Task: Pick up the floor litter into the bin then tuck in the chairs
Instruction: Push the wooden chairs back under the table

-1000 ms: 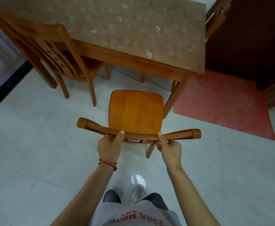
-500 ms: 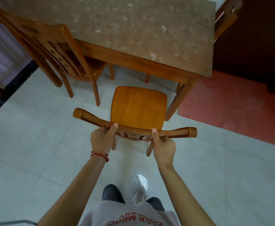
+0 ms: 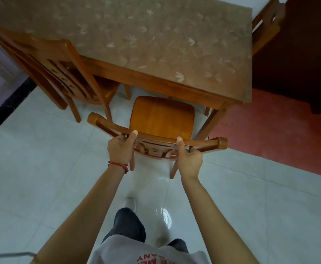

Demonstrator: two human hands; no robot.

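Note:
An orange wooden chair [image 3: 162, 119] stands in front of me, its seat front just under the edge of the wooden table [image 3: 155, 40]. My left hand [image 3: 120, 147] grips the curved top rail of the chair back left of centre, thumb over the rail. My right hand [image 3: 189, 159] grips the same rail right of centre. The table's front right leg [image 3: 213, 121] is close beside the seat's right side. No litter or bin shows in view.
A second wooden chair [image 3: 60, 75] stands at the table's left, partly under it. A third chair [image 3: 266, 25] is at the far right corner. A red mat [image 3: 274, 130] lies on the pale tiled floor to the right. My feet and legs are below.
The chair has slid forward towards the table with both hands on its back rail; its seat front now reaches under the table edge. I have stepped forward after it.

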